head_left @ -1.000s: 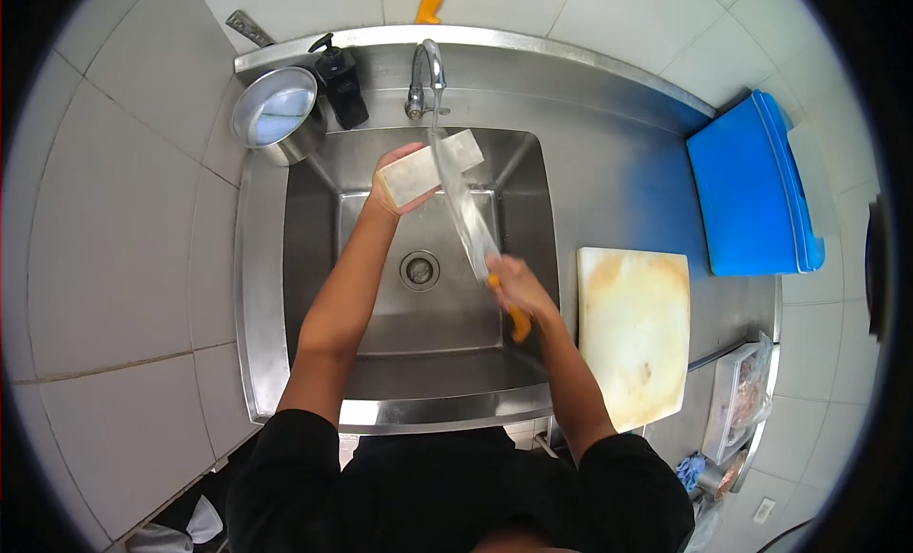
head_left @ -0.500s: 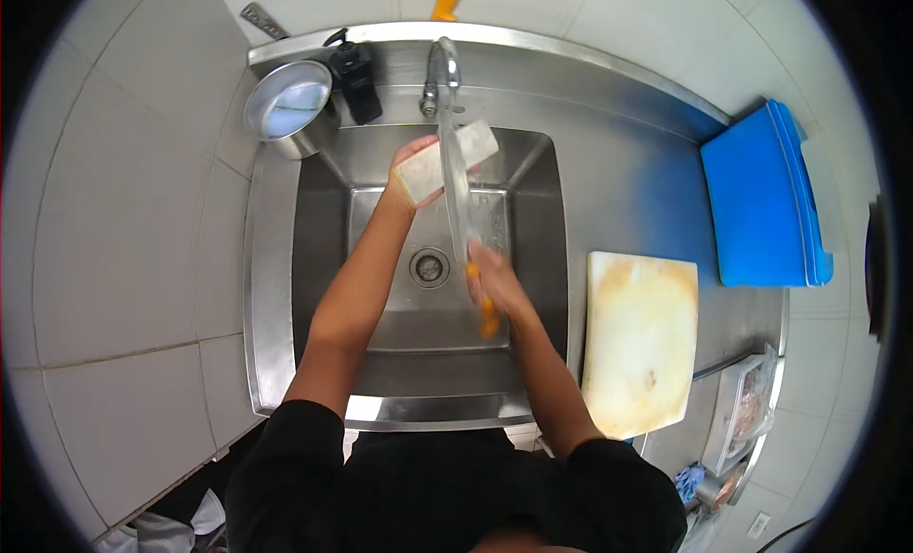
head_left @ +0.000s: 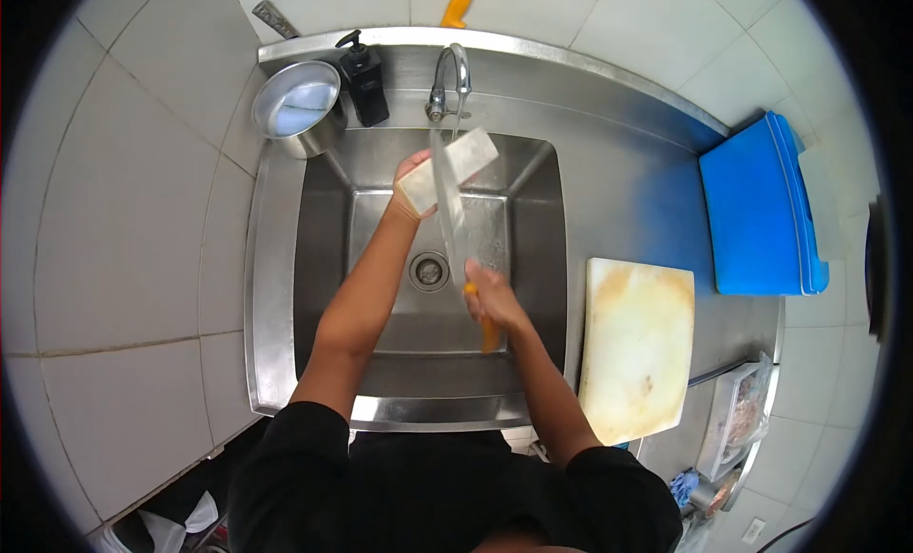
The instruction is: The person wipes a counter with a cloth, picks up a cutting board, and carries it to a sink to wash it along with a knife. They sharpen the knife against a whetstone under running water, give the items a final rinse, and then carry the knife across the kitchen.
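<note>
Over the sink (head_left: 399, 336), my left hand (head_left: 411, 163) is closed around a pale rectangular sharpening stone (head_left: 475, 155), its fingers wrapping the edges from underneath. My right hand (head_left: 493, 294) grips a large knife (head_left: 451, 209) by its yellow-orange handle. The blade lies across the stone, with its tip pointing toward the faucet (head_left: 463, 73). Both the blade and the right hand are slightly blurred. The round drain (head_left: 429, 271) shows between my forearms.
At the back left stand a metal pot (head_left: 321, 135) with whitish contents and a black pump bottle (head_left: 364, 82). A stained white cutting board (head_left: 639, 344) lies right of the sink. Behind it sits a blue bin (head_left: 761, 211). A bagged tray (head_left: 737, 415) is at the far right.
The knife and my right hand have moved a little toward my body, so the blade tip sits lower over the stone. The left hand keeps its hold. The view has shifted slightly.
</note>
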